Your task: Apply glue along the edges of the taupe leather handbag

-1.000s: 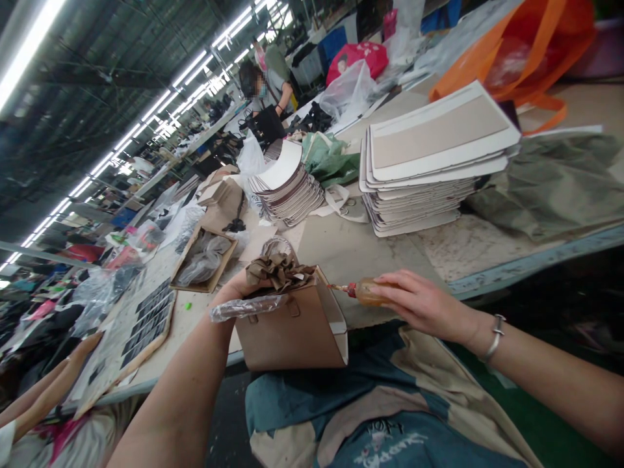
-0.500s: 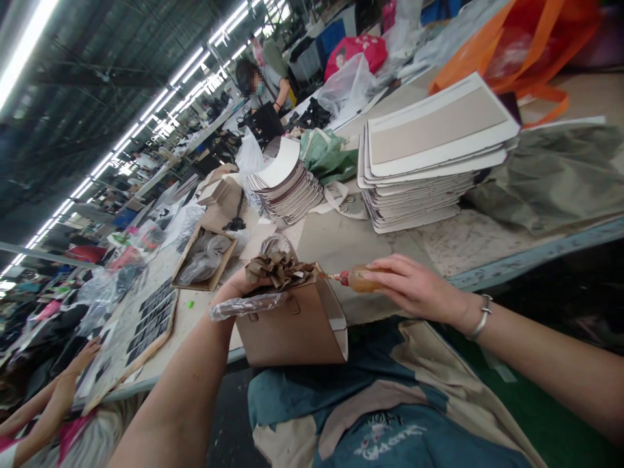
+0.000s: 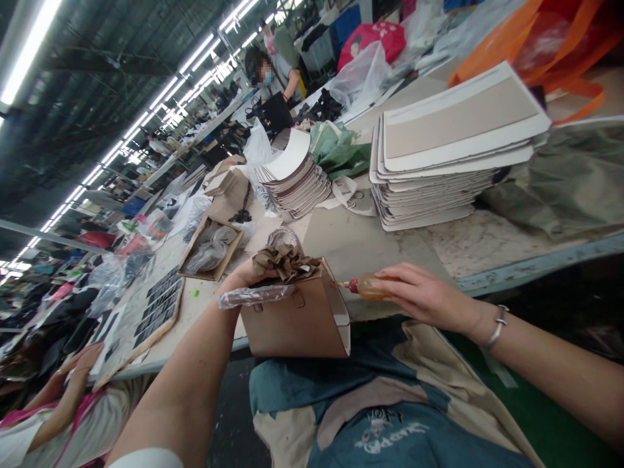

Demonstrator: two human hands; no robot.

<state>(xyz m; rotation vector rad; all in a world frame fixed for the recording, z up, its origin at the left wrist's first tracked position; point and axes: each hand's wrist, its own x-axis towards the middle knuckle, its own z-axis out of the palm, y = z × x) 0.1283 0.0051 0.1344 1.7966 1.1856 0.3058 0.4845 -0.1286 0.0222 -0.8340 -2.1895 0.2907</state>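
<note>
Cardbd box (image 3: 230,255) on counter (image 3: 453,250), bag's 10 o'clock. L grip (image 3: 245,272), also 10, partly behind crumpled brn paper (image 3: 285,261); can't tell if closed on anything. Tan bag (image 3: 292,325) at counter edge, view's 6 o'clock. Amber btl (image 3: 374,286), bag's 2 o'clock, red-necked tip by its side; R grip (image 3: 424,296) clamped on it, 3 o'clock.
</note>
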